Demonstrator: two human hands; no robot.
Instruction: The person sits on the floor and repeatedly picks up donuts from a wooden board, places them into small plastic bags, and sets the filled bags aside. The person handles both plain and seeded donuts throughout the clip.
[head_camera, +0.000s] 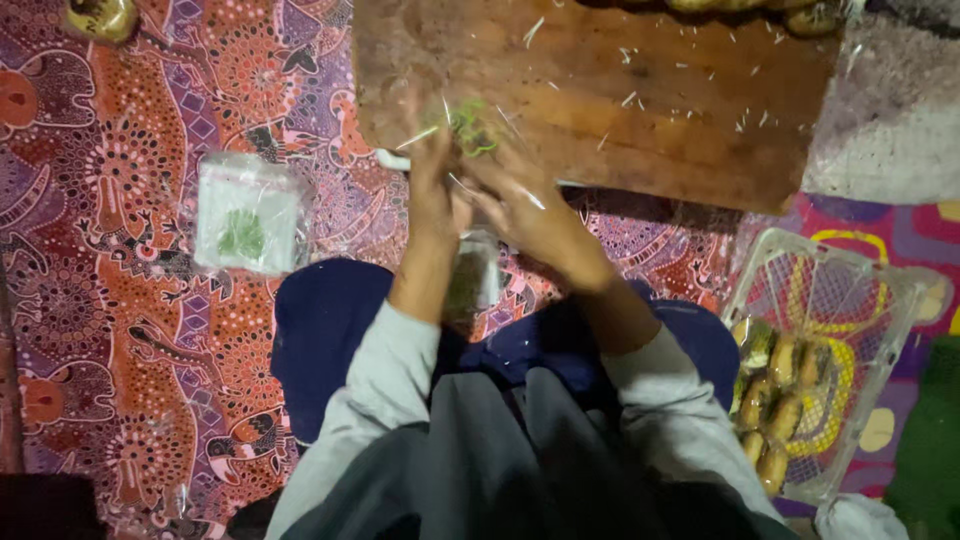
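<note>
On the wooden board (640, 110), both hands (480, 190) pinch green shreds (470, 125).

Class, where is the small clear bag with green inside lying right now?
The clear bag lies on the patterned cloth, left of the left hand and below-left of the wooden board.

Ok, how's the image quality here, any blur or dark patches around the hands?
Head view: both hands, left hand and right hand, are motion-smeared over the green shreds; the wooden board is evenly lit; the bottom-left corner falls into shadow; the plastic bag shows soft glare.
</note>
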